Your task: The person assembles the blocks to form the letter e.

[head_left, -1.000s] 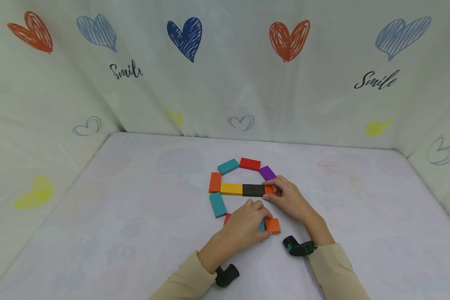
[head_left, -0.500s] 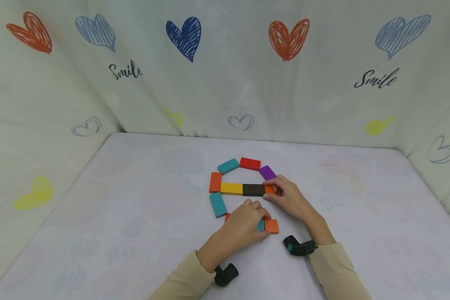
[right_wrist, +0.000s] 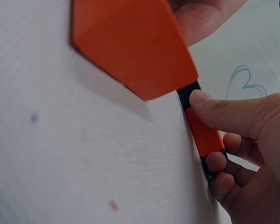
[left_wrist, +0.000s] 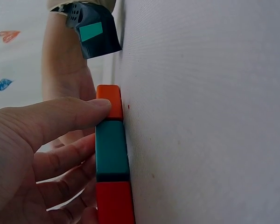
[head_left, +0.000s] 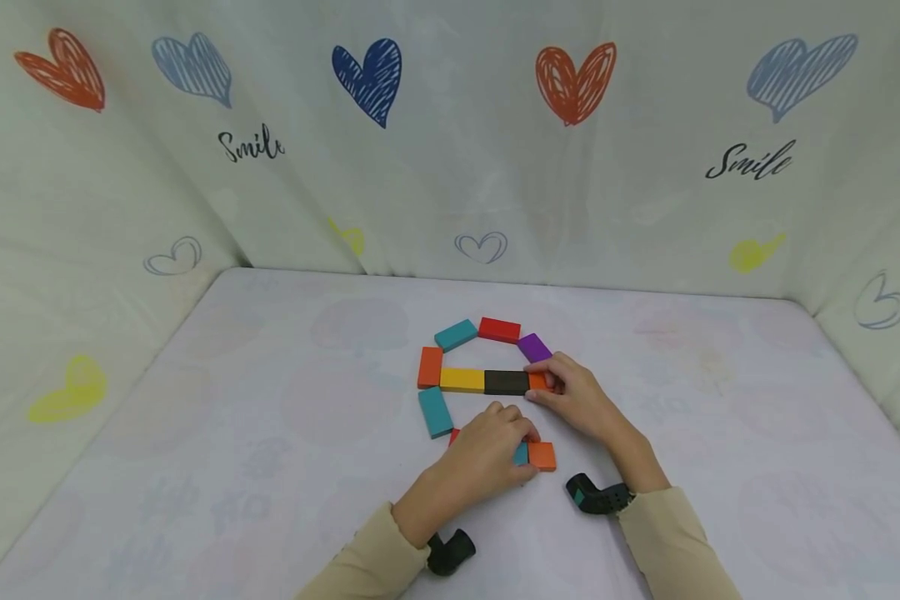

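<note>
My left hand [head_left: 476,454] pinches the orange block [head_left: 542,457] at the right end of the lower row, its thumb on the near side. Beside that block, the left wrist view shows a teal block [left_wrist: 112,150] and a red block [left_wrist: 115,203] in line with it. With thumb and fingers, my right hand [head_left: 579,396] holds another orange block [right_wrist: 205,133] at the right end of the middle row. A black block [head_left: 506,382] and a yellow block [head_left: 462,380] continue that row leftward. Part of the lower row is hidden under my left hand.
An upper arc has an orange-red block [head_left: 430,367], a teal block [head_left: 456,335], a red block [head_left: 499,330] and a purple block [head_left: 535,347]. Another teal block [head_left: 436,412] slants down at left. White cloth covers the table [head_left: 232,417]; a printed curtain [head_left: 450,167] stands behind.
The lower orange block has slid slightly left together with my left hand. My right hand keeps its place on the middle row's orange block.
</note>
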`<state>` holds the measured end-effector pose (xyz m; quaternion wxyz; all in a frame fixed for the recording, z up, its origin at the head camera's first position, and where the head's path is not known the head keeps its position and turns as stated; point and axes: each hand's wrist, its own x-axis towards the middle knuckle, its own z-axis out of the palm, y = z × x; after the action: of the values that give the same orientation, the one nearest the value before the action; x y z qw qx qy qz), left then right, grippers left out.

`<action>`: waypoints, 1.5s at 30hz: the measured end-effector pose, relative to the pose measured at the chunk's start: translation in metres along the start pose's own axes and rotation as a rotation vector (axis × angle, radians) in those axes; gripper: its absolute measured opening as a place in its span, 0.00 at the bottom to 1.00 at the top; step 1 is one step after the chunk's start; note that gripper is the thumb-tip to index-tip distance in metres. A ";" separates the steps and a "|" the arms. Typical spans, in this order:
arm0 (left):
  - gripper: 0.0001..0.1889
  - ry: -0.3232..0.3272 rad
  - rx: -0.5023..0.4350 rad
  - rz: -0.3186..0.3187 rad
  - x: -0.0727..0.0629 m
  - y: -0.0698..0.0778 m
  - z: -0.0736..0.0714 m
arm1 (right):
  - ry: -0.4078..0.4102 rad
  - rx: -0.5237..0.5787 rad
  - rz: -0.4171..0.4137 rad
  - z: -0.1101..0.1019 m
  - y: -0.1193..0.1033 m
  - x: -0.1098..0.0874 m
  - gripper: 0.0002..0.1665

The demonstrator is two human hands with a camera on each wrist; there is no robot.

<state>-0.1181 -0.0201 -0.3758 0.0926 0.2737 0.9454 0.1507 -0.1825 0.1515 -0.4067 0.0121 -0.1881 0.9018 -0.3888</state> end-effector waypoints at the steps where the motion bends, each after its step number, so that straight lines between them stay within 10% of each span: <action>1: 0.18 0.000 -0.001 -0.001 0.000 0.000 0.000 | 0.000 -0.001 0.001 0.000 0.000 0.000 0.20; 20: 0.21 -0.055 0.010 0.008 -0.008 -0.008 -0.016 | -0.005 0.006 0.009 -0.001 -0.001 0.000 0.20; 31: 0.21 -0.164 -0.075 -0.140 -0.023 -0.032 -0.038 | -0.011 0.006 0.039 0.001 -0.001 -0.001 0.20; 45: 0.21 -0.045 -0.255 -0.281 -0.038 -0.078 -0.061 | -0.010 -0.001 0.020 0.001 -0.002 -0.001 0.20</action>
<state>-0.1397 -0.1179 -0.3412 0.1677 0.1280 0.9453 0.2488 -0.1803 0.1500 -0.4057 0.0203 -0.1812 0.9038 -0.3871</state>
